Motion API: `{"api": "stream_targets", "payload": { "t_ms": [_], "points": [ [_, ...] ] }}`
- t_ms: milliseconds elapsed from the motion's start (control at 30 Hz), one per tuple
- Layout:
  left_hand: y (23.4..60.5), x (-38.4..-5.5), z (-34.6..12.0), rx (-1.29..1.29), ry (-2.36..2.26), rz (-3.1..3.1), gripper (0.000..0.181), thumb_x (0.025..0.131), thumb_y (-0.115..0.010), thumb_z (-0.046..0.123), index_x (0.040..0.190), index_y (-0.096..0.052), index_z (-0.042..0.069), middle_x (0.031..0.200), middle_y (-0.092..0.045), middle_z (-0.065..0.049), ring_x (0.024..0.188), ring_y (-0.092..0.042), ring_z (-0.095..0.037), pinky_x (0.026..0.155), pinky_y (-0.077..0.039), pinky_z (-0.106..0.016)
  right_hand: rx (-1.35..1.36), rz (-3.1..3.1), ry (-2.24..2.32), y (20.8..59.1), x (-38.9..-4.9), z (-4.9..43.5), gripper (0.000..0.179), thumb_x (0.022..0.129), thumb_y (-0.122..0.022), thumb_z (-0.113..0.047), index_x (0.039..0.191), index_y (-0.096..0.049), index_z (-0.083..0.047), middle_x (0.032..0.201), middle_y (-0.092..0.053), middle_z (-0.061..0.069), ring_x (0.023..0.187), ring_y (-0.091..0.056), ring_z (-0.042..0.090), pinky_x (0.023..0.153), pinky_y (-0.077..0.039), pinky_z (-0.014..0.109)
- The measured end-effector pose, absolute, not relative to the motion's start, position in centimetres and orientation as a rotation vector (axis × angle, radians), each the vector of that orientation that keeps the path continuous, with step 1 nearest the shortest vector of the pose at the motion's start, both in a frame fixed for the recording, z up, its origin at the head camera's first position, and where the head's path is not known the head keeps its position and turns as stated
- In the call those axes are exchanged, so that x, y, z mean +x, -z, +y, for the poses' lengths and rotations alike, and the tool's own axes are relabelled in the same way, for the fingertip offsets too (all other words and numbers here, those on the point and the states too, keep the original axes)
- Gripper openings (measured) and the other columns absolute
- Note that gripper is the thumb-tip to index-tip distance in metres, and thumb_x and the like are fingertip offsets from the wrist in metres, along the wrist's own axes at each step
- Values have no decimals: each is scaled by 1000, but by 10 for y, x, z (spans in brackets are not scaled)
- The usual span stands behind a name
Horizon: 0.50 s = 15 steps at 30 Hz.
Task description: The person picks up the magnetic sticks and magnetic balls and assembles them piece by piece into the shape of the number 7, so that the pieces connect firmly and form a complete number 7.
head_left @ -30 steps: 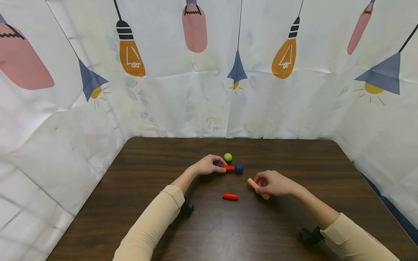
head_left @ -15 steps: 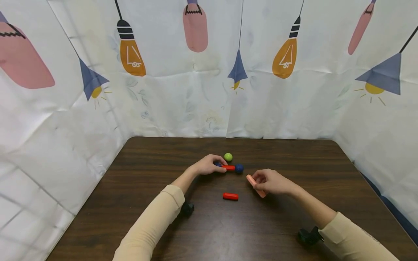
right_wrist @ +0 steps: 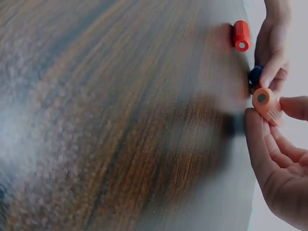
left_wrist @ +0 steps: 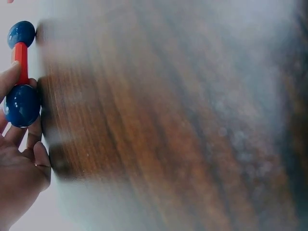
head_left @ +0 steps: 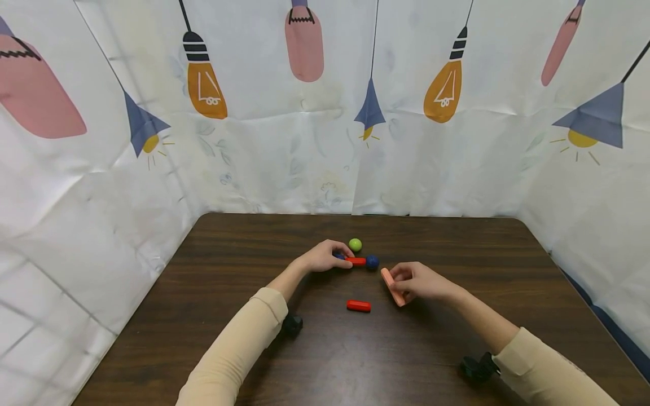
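pinches orange stick (head_left: 387,278) w/ r hand (head_left: 425,281), now turned more twd far edge of table (head_left: 457,237) & closer to blue ball (head_left: 372,262), so less gap betw; grips red rod (head_left: 358,261) w/ l hand (head_left: 323,256), nr same edge.

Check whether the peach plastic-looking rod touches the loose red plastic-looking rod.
Apart. The head view shows brown tabletop between the loose red rod and the peach rod in the right hand.
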<state>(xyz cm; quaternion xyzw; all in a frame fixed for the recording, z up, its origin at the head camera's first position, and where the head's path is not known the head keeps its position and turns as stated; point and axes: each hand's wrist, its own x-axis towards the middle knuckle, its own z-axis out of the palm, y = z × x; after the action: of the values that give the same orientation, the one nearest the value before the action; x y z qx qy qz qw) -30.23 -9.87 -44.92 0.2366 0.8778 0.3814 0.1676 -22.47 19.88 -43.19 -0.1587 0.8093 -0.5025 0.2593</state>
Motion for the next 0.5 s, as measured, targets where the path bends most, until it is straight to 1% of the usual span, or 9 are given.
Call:
{"api": "stream_targets", "payload": {
  "t_ms": [167, 333, 500],
  "points": [
    [448, -301, -97, 667, -1080, 2508, 23, 94, -78, 26, 114, -76, 15, 114, -68, 2, 100, -57, -17, 87, -47, -33, -375, 2144, 1416, 435, -228, 199, 44, 99, -68, -14, 133, -55, 10, 112, -64, 15, 89, -65, 23, 76, -60, 41],
    [445, -300, -96, 684, -1087, 2508, 21, 94, -78, 24, 113, -76, 13, 111, -68, 2, 96, -56, -18, 83, -47, -32, -330, 2070, 1485, 438, -229, 198, 49, 99, -67, -14, 136, -51, 14, 114, -65, 17, 93, -67, 23, 81, -59, 42],
    [444, -299, -95, 697, -1062, 2527, 20, 94, -78, 23, 112, -76, 14, 110, -68, 3, 96, -57, -17, 83, -47, -32, -292, 2017, 1541, 441, -230, 196, 54, 100, -65, -14, 140, -46, 17, 117, -65, 17, 96, -67, 22, 84, -59, 42]
  ]
}}
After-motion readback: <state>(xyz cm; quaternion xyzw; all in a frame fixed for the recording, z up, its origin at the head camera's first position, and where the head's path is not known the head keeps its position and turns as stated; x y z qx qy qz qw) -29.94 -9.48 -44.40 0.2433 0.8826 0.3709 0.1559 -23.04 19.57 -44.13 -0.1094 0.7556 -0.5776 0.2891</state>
